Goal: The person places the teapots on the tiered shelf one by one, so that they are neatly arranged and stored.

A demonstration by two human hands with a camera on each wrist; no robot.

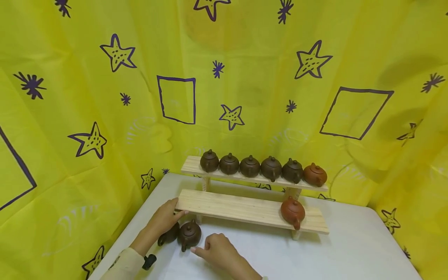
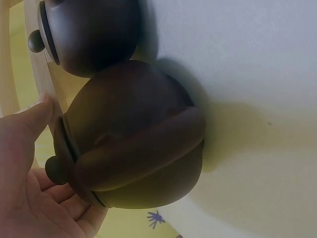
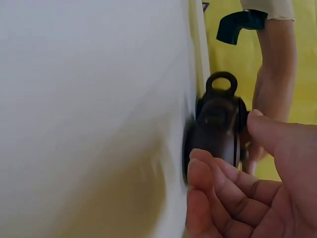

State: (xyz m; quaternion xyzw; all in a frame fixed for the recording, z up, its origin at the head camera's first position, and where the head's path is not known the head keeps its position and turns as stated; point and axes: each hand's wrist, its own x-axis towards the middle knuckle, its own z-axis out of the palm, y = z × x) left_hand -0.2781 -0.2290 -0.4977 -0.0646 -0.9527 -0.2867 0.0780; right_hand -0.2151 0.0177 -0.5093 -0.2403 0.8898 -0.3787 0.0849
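Two dark brown teapots stand side by side on the white table: the left teapot (image 2: pixel 138 134), partly hidden by my left hand in the head view, and the right teapot (image 1: pixel 189 234). My left hand (image 1: pixel 163 217) reaches over the left one to the left end of the lower wooden shelf (image 1: pixel 231 207). In the left wrist view its thumb meets the shelf edge and its fingers lie behind the teapot's lid. Beside the right teapot is my right hand (image 1: pixel 220 251), thumb out toward it and fingers loosely bent, holding nothing. In the right wrist view, a dark teapot (image 3: pixel 215 141) shows beyond these fingers.
On the upper shelf (image 1: pixel 190 165) sits a row of several dark brown teapots (image 1: pixel 250 166), with a reddish-brown teapot (image 1: pixel 315 175) at its right end. Another reddish teapot (image 1: pixel 293 212) stands toward the lower shelf's right end. A yellow patterned curtain (image 1: pixel 245 50) surrounds the white table (image 1: pixel 343 249).
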